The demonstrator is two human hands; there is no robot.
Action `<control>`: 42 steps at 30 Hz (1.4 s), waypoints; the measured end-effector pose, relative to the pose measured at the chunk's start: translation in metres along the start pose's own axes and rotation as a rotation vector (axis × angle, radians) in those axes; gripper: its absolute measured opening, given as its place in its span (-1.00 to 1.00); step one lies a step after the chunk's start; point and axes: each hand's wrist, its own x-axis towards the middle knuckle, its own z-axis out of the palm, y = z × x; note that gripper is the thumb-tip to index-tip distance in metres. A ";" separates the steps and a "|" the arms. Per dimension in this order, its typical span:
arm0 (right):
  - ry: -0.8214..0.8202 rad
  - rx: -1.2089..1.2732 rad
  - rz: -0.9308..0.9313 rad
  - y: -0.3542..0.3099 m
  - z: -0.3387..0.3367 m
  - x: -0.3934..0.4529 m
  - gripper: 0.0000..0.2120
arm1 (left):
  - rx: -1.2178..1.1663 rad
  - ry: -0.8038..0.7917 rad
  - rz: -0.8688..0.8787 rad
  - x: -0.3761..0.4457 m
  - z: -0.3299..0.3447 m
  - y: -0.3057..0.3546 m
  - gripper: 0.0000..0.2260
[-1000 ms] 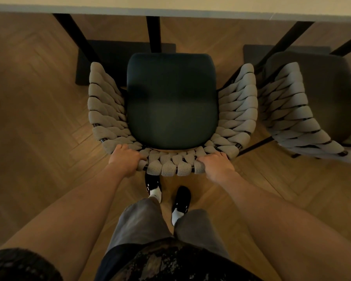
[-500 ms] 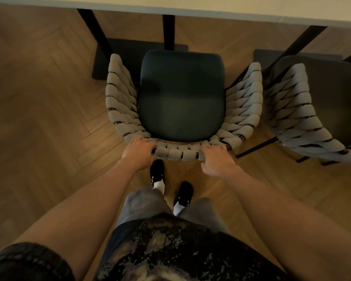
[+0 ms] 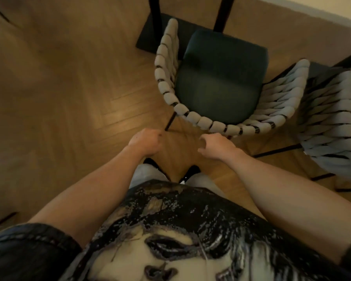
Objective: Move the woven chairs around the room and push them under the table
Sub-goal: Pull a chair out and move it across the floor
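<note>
The woven chair (image 3: 215, 124), with a grey rope back and a dark green seat (image 3: 219, 82), stands in front of me, its seat front near the black table legs (image 3: 155, 17). Both my hands are off it, just short of its backrest. My left hand (image 3: 145, 141) has its fingers curled under and holds nothing. My right hand (image 3: 215, 146) hangs with loosely curved fingers, also holding nothing. A second woven chair (image 3: 332, 118) stands close on the right. Only a pale strip of the table top (image 3: 337, 9) shows at the upper right.
A dark flat table base (image 3: 147, 37) lies on the herringbone wood floor (image 3: 69, 88) under the legs. Bare floor stretches to the left. My feet in black shoes (image 3: 192, 171) stand just behind the chair.
Both hands have let go of the chair's backrest and drawn back towards me. My view has swung, so the chair now sits up and to the right.
</note>
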 end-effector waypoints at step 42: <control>-0.610 -1.324 -0.948 -0.802 0.266 0.051 -0.70 | -1.425 0.293 -1.163 -0.403 0.230 -0.509 -0.66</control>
